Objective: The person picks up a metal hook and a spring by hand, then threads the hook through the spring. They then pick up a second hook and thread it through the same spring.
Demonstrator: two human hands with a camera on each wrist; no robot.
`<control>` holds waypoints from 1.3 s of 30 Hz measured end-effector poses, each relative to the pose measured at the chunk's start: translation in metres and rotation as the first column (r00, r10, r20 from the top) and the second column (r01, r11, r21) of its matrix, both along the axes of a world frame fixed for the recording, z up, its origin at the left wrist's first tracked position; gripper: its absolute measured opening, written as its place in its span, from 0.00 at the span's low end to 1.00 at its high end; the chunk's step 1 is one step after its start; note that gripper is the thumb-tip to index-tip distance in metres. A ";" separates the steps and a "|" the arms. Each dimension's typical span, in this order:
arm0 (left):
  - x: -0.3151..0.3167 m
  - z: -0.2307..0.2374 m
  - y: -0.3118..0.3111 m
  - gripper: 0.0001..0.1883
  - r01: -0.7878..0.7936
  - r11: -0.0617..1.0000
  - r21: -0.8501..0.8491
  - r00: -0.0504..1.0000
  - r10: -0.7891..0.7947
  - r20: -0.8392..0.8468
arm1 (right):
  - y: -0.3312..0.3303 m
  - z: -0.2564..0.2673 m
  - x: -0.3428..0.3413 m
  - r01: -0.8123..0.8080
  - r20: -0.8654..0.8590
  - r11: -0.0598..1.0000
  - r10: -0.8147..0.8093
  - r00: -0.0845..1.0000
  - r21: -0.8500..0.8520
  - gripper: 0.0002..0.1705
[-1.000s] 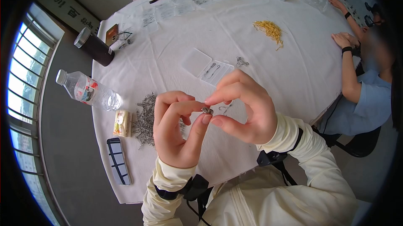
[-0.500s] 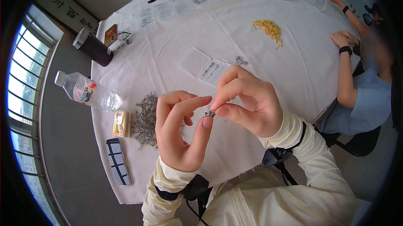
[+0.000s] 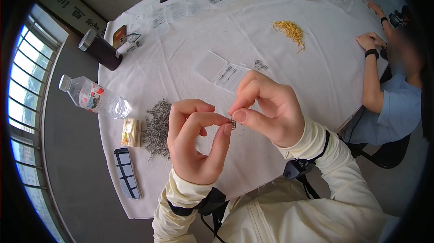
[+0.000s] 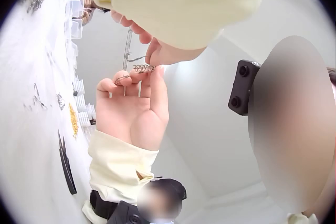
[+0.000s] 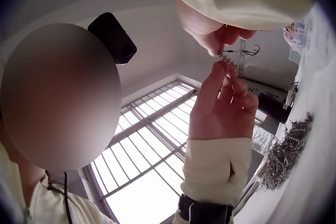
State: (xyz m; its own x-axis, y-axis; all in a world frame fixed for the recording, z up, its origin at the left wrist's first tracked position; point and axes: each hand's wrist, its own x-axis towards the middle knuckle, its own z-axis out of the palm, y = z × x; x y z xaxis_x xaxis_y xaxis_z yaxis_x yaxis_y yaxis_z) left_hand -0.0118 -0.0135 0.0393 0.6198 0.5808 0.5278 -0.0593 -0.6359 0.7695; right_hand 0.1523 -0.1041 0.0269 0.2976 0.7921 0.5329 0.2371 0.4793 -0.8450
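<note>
A small coiled metal spring [image 3: 233,124] is between the fingertips of both hands, in front of the chest. The right hand [image 3: 270,115] pinches its upper end between thumb and forefinger. Thumb and forefinger of the left hand [image 3: 197,142] meet at its left side. In the left wrist view the spring [image 4: 143,68] lies sideways between the two hands, and a thin dark hook [image 4: 135,57] shows right beside it. The hook [image 5: 253,50] also juts out by the fingertips in the right wrist view. I cannot tell which hand bears the hook.
A heap of springs [image 3: 156,130] lies left of the hands, near a tissue pack [image 3: 131,132], a phone [image 3: 128,173] and a water bottle [image 3: 97,97]. Beyond the hands is a clear lidded box [image 3: 212,66] with hooks inside. A gold pile [image 3: 290,33] lies farther right.
The hands pulled slightly apart and came together again. The spring has turned from lying crosswise to upright and shifted a little right; the left forefinger has come back down to it.
</note>
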 end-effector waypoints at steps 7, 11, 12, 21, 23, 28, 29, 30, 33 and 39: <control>0.002 -0.004 0.000 0.09 0.059 0.998 -0.035 0.998 -0.060 -0.030 | -0.005 0.005 -0.001 -0.102 -0.040 0.990 0.099 0.994 -0.094 0.06; 0.000 -0.007 0.000 0.07 0.127 0.964 -0.232 0.991 -0.115 0.066 | -0.002 0.009 0.002 -0.022 0.062 0.999 0.024 0.998 -0.028 0.08; -0.001 -0.005 0.000 0.07 0.138 0.951 -0.278 0.990 -0.122 0.075 | -0.002 0.009 0.003 -0.028 0.087 0.999 0.031 0.996 -0.034 0.09; -0.004 -0.001 -0.001 0.06 0.115 0.947 -0.300 0.992 -0.093 0.085 | -0.001 0.006 -0.001 0.017 0.136 0.999 -0.022 0.990 0.037 0.08; -0.003 -0.002 -0.001 0.06 0.105 0.951 -0.291 0.993 -0.086 0.075 | -0.001 0.006 -0.001 0.017 0.138 0.999 -0.022 0.990 0.042 0.08; -0.004 -0.002 -0.001 0.07 0.073 0.964 -0.257 0.997 -0.060 0.056 | -0.002 0.006 -0.003 0.043 0.160 0.997 -0.052 0.986 0.060 0.08; -0.004 -0.002 -0.001 0.07 0.073 0.964 -0.257 0.997 -0.061 0.056 | -0.003 0.007 -0.003 0.047 0.158 0.998 -0.055 0.986 0.049 0.07; -0.004 -0.002 -0.001 0.07 0.080 0.965 -0.249 0.996 -0.069 0.053 | -0.003 0.007 -0.003 0.052 0.157 0.998 -0.057 0.986 0.038 0.06; -0.004 0.001 -0.003 0.07 0.095 0.963 -0.252 0.995 -0.083 0.057 | -0.003 0.009 -0.004 0.048 0.129 0.998 -0.051 0.990 0.028 0.05; -0.007 0.005 -0.006 0.06 0.131 0.944 -0.304 0.991 -0.113 0.076 | -0.009 0.015 -0.001 -0.022 0.145 0.999 0.025 0.989 -0.026 0.06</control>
State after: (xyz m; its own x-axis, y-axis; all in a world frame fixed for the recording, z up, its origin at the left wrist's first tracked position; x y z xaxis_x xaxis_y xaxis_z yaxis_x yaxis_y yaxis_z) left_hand -0.0189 -0.0192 0.0447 0.6705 0.6420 0.3719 -0.1709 -0.3542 0.9194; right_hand 0.1517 -0.1134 0.0419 0.1998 0.8110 0.5499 0.3470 0.4662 -0.8138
